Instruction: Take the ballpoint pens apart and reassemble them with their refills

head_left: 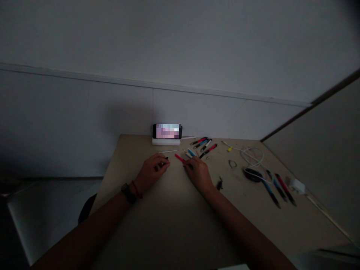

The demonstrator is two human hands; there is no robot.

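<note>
My left hand (153, 168) is closed in a pinch on a small black pen part (167, 158), mostly covered by the fingers. To its right, my right hand (199, 172) has its fingertips closed at the near end of a red pen barrel (179, 157), which points up and left over the table. A thin white refill (170, 151) lies just beyond my left fingers. Blue and white pen parts (191, 152) lie just past my right knuckles, and a red and black pen (208, 150) rests behind them.
A lit phone (168, 131) leans on a white stand (165, 141) at the table's back edge. Several pens (200, 143) lie right of it. Farther right are a white cable (253, 157), a black oval object (253, 175), more pens (285, 189) and a white plug (297, 186).
</note>
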